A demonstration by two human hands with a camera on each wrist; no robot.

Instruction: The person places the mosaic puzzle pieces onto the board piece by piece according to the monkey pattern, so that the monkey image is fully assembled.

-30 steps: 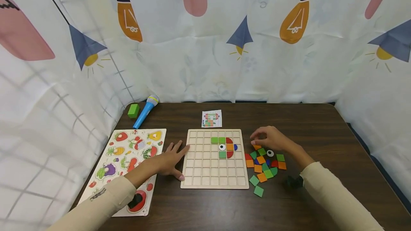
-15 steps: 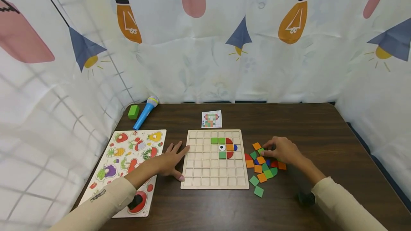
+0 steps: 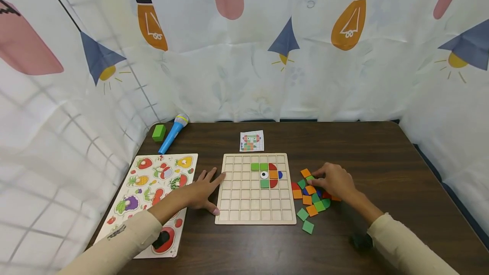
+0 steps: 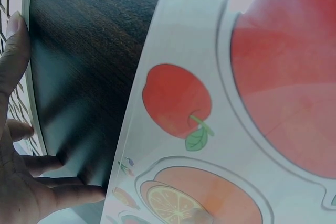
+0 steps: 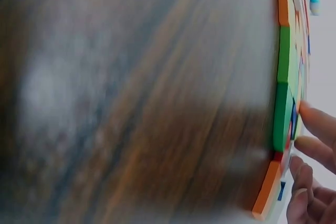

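My left hand [image 3: 200, 192] has its fingers spread, with fingertips and thumb against the left edge of the square wooden grid board [image 3: 244, 205]. On the board sit green square tiles [image 3: 255, 167], red curved pieces [image 3: 273, 183], an orange tile [image 3: 273, 175], a small blue piece [image 3: 280, 175] and an eye tile [image 3: 264, 175]. To the right, my right hand [image 3: 336, 179] reaches over a pile of coloured tiles [image 3: 307, 200]. Its thumb and index finger pinch a light green tile [image 3: 310, 178] in the pile. The hand covers several tiles behind it.
A printed pattern card [image 3: 252, 141] lies behind the board. At the left are a fruit puzzle board [image 3: 131, 181], a blue toy microphone [image 3: 172, 136] and a green block [image 3: 158, 132]. A patterned curtain [image 3: 244, 75] hangs behind the table.
My right hand has moved from the pile's back edge rightward and toward me, its fingertips now at the light green tile. The left hand stays at the board's edge.
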